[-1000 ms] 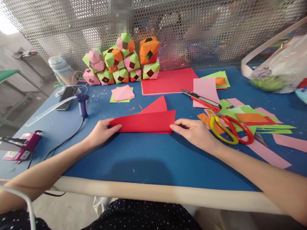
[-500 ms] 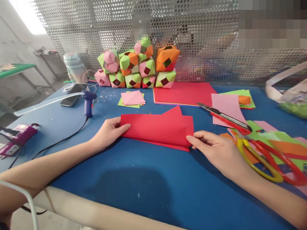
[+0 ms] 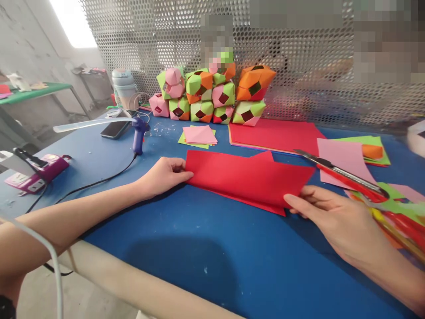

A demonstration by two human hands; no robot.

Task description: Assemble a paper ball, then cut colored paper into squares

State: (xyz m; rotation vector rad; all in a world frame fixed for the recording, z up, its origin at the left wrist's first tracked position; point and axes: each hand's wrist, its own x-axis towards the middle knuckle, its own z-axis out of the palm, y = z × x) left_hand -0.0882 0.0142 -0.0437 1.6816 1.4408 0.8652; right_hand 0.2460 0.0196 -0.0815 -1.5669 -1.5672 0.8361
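Note:
A folded sheet of red paper [image 3: 239, 177] is stretched between my two hands, just above the blue tabletop [image 3: 166, 252]. My left hand [image 3: 166, 175] pinches its left end between thumb and fingers. At the lower right corner, my right hand [image 3: 332, 210] grips the paper with thumb on top, and that end bends upward. Behind the upper edge pokes a red paper corner [image 3: 265, 156]; I cannot tell whether it belongs to the same sheet. A red utility knife [image 3: 352, 177] lies beyond my right hand, and red-and-yellow scissors [image 3: 405, 228] are partly hidden by it.
Several folded paper blocks [image 3: 201, 110] are stacked against the perforated metal screen. A blue glue gun [image 3: 138, 135], a phone [image 3: 116, 128] and a purple power strip [image 3: 43, 173] stand left. Red sheets [image 3: 275, 135], pink squares [image 3: 199, 134] and scraps [image 3: 403, 195] lie about.
The view has swung left, so things sit further right. My right hand has lifted and pulled the paper's right end outward, so it now flares. My left hand keeps its hold.

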